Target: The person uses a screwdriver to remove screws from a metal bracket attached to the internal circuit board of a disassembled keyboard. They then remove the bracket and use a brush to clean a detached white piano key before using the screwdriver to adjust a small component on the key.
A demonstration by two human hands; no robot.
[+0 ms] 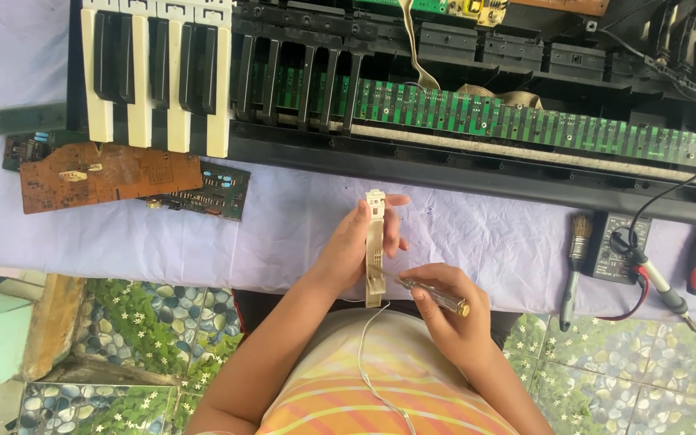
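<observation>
Left hand (360,242) grip pinching white key (374,250) upright, right hand (445,310) clasping screwdriver (432,294), keyboard edge (445,165) near.

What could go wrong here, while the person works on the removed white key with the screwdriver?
The screwdriver in the right hand has its tip on the white key, which the left hand holds in the air; a slip might jab the left hand's fingers.

The key has no support under it, so pressure could perhaps crack its thin plastic.

The multimeter lies near the table edge; its leads could snag.
</observation>
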